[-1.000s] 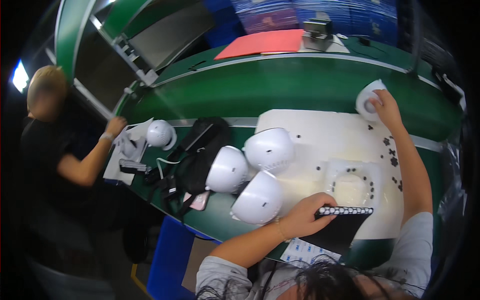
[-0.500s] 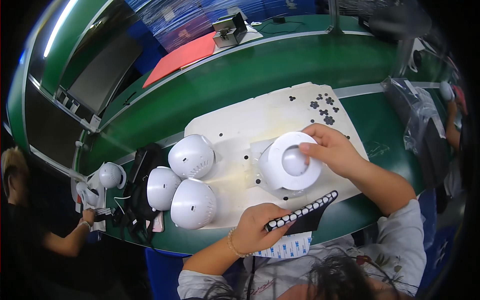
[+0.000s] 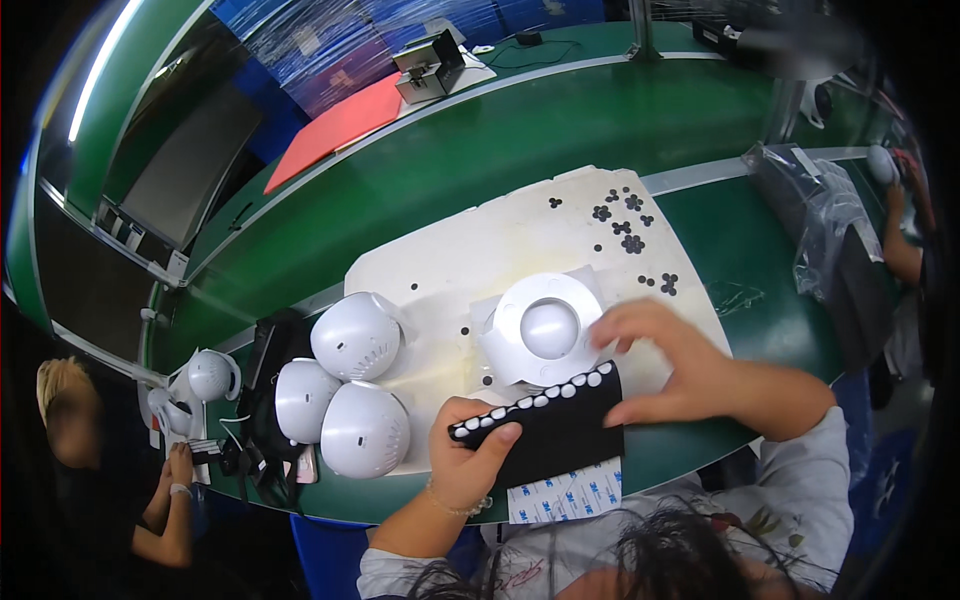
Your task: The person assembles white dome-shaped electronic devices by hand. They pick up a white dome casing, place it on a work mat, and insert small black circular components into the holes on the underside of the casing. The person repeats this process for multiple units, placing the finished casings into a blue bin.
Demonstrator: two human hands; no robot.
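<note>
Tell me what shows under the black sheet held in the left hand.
Past the lower edge of the black sheet, a white sheet with blue print sticks out. Whatever else lies beneath is covered and cannot be seen.

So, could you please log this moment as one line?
left hand: holding black sheet | right hand: open by sheet's right edge | white housing: ring-side up

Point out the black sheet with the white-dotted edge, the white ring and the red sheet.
Black sheet (image 3: 560, 435), head view: its dark flat face.
White ring (image 3: 508, 332), head view: left side of its flat face.
Red sheet (image 3: 338, 132), head view: middle of its flat surface.
</note>
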